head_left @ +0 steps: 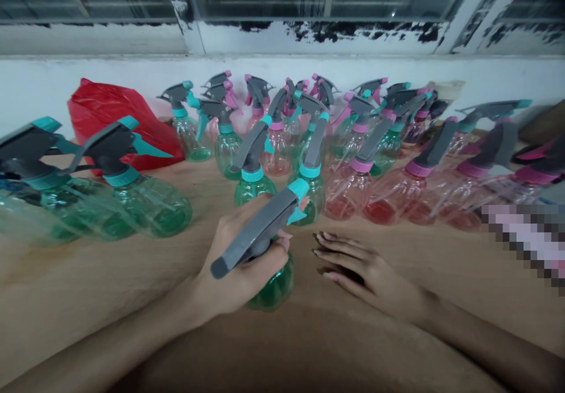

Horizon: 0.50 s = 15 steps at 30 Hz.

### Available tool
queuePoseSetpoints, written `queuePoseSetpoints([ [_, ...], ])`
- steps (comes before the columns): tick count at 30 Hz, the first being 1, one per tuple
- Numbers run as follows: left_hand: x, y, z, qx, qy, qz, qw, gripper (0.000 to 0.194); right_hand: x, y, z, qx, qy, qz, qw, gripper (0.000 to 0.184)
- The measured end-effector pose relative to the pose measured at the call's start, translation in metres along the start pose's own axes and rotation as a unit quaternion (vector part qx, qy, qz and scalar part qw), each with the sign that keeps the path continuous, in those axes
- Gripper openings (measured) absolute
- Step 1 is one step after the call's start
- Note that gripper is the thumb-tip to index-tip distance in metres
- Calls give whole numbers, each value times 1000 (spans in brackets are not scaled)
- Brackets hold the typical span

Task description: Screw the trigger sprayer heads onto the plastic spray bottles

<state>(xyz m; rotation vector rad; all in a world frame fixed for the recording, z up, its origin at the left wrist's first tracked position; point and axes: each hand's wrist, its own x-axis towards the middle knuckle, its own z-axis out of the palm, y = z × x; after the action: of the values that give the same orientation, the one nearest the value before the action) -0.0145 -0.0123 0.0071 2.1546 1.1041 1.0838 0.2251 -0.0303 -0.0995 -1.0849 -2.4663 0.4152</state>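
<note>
My left hand (241, 263) is wrapped round the neck of a green spray bottle (273, 284) with a grey and teal trigger head (260, 225). The bottle stands on the wooden table (88, 281) close in front of me. My right hand (359, 266) rests just right of the bottle, fingers stretched out and pointing left, palm down on the table, holding nothing.
Several green and pink spray bottles (304, 140) crowd the far half of the table up to the white wall. Two green bottles (145, 196) stand at the left. A red plastic bag (115, 116) lies at the back left. A window runs above.
</note>
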Motion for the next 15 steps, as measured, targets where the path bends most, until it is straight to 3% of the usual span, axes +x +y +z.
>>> queuePoseSetpoints([
  [10,-2,0,2,-5,-5,0,1000,15,0,2,1,3,13,-12,1000,33],
  [15,-1,2,-1,-28,-23,-18,999,28,0,1,0,-2,7,-9,1000,34],
])
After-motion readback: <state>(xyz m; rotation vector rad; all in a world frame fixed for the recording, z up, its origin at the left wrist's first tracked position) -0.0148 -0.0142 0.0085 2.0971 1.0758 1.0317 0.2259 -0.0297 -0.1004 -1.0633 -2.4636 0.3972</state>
